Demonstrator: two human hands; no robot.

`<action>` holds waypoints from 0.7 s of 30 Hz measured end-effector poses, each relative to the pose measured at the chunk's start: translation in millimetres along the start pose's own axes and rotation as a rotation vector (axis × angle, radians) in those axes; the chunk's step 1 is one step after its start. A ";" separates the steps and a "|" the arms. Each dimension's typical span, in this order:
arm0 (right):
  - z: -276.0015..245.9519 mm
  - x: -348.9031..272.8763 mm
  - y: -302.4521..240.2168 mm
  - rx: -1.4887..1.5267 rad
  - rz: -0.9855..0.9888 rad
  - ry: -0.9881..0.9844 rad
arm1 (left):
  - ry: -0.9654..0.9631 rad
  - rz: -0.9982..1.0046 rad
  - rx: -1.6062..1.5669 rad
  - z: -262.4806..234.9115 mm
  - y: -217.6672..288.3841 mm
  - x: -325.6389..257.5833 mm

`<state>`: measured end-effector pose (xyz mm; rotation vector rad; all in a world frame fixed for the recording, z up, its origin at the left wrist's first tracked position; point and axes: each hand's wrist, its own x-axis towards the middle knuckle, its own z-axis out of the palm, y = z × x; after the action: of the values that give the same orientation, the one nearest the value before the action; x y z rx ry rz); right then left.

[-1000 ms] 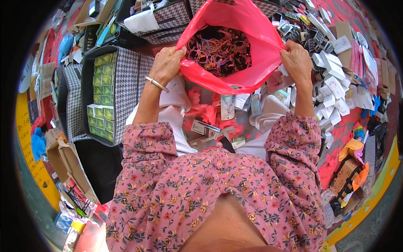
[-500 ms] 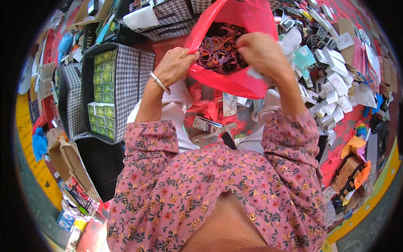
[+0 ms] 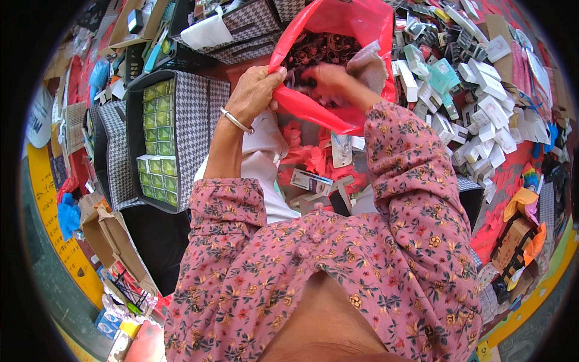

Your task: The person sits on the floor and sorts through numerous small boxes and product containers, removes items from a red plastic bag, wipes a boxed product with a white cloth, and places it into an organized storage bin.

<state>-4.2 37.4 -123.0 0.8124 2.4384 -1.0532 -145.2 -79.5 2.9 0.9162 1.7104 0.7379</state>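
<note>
I see the left hand (image 3: 259,90) pinching the bag's (image 3: 356,21) rim at eight o'clock; the right hand (image 3: 330,83), inside, is nearer the hair ties (image 3: 325,48), at its twelve; its grip I can't tell.

Glossy pinkish-red thin plastic bag (image 3: 316,112): located at upper centre of view, mouth wide open and facing upward. Front rim slants down toward the right; far wall stands raised, creased, with lighter patches. Contents: tangled mass of small dark and reddish-brown ring-shaped bands (image 3: 322,49), lying loose inside, partly blurred. At the right inner side: pale grey textured material (image 3: 370,65), kind not determinable.
</note>
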 end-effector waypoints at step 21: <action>-15.0 -15.8 84.5 -0.384 0.226 0.192 | -0.067 -0.060 0.178 -1.8 0.5 -2.8</action>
<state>59.8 89.9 -150.5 1.0594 2.5122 -0.4227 -146.3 -81.7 5.1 0.9948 1.7567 0.5158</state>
